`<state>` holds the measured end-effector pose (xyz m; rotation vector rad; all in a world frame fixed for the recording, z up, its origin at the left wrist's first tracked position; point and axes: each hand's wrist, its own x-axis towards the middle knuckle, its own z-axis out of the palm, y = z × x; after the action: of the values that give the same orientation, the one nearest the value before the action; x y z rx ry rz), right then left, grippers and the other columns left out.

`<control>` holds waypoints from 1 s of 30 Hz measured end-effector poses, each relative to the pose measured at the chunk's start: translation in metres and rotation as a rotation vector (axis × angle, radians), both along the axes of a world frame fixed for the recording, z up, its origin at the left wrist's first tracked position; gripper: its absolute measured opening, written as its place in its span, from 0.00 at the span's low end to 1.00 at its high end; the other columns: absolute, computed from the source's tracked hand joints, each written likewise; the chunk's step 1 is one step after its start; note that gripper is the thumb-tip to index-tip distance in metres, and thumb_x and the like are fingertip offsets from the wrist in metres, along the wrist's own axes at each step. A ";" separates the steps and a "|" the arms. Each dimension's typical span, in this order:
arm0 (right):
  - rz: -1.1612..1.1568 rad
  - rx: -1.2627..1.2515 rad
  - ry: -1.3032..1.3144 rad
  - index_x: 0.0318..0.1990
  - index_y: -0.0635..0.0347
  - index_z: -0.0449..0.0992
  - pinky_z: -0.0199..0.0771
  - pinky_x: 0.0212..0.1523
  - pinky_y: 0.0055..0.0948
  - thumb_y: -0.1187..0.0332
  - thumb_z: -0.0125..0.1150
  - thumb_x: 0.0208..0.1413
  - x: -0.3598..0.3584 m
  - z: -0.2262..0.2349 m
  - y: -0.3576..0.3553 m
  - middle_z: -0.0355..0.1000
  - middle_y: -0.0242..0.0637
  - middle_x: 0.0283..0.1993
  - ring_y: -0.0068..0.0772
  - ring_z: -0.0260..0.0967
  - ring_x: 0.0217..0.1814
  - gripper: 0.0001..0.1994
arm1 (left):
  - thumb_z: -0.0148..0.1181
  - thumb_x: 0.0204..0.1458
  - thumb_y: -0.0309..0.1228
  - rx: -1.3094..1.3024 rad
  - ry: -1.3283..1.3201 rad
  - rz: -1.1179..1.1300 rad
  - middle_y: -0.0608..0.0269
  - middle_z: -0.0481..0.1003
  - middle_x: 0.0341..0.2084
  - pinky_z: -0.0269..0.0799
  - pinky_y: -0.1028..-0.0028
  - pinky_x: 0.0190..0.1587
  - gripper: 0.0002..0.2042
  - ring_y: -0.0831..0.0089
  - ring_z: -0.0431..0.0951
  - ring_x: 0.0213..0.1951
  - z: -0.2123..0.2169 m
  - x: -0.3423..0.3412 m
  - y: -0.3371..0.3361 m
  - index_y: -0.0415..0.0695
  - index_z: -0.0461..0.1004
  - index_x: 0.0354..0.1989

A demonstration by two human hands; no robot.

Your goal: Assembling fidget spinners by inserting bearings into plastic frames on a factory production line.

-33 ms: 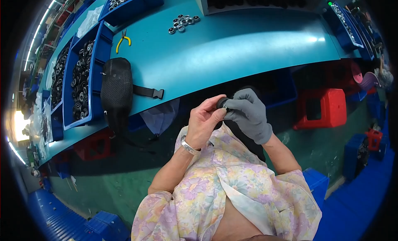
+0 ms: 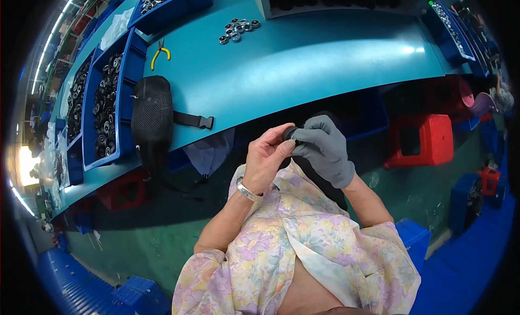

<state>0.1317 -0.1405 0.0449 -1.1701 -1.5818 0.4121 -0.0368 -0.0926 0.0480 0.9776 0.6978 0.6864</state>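
My left hand point(image 2: 267, 159) is bare, with a silver bracelet on the wrist. My right hand point(image 2: 326, 150) wears a grey glove. Both hands meet in front of my chest, just below the near edge of the teal workbench point(image 2: 303, 60). Between them is a small black round part point(image 2: 291, 133); the gloved fingers wrap around it and my left thumb and fingertips pinch its left side. Most of the part is hidden by the fingers.
A black pouch point(image 2: 152, 117) with a strap and buckle lies on the bench to the left. Blue bins point(image 2: 89, 125) hold several black round parts. Yellow-handled pliers point(image 2: 161, 52) and a pile of metal rings point(image 2: 238, 29) lie farther back. A red stool point(image 2: 420, 139) stands to the right.
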 end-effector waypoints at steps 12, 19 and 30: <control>0.008 -0.528 0.762 0.51 0.66 0.70 0.72 0.45 0.21 0.75 0.56 0.58 -0.019 -0.004 -0.011 0.71 0.33 0.46 0.18 0.68 0.44 0.13 | 0.52 0.61 0.27 0.554 0.282 0.047 0.58 0.70 0.42 0.70 0.75 0.41 0.18 0.73 0.72 0.38 -0.001 0.007 -0.006 0.35 0.66 0.58; 0.021 -0.509 0.741 0.49 0.65 0.70 0.72 0.44 0.21 0.76 0.57 0.57 -0.024 -0.004 -0.018 0.70 0.32 0.43 0.19 0.68 0.43 0.13 | 0.55 0.59 0.31 0.798 0.404 0.055 0.53 0.66 0.40 0.68 0.72 0.36 0.22 0.64 0.70 0.34 0.008 0.005 -0.014 0.36 0.65 0.59; 0.092 -0.474 0.746 0.47 0.64 0.68 0.71 0.38 0.21 0.77 0.55 0.57 -0.032 0.004 -0.020 0.66 0.33 0.41 0.20 0.68 0.36 0.10 | 0.47 0.65 0.41 0.553 0.194 0.068 0.61 0.63 0.38 0.67 0.79 0.31 0.23 0.79 0.69 0.29 -0.003 -0.002 -0.020 0.36 0.64 0.61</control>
<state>0.0997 -0.1601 0.0493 -1.0985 -0.8995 1.1800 -0.0393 -0.1124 0.0450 1.5492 0.7278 0.8747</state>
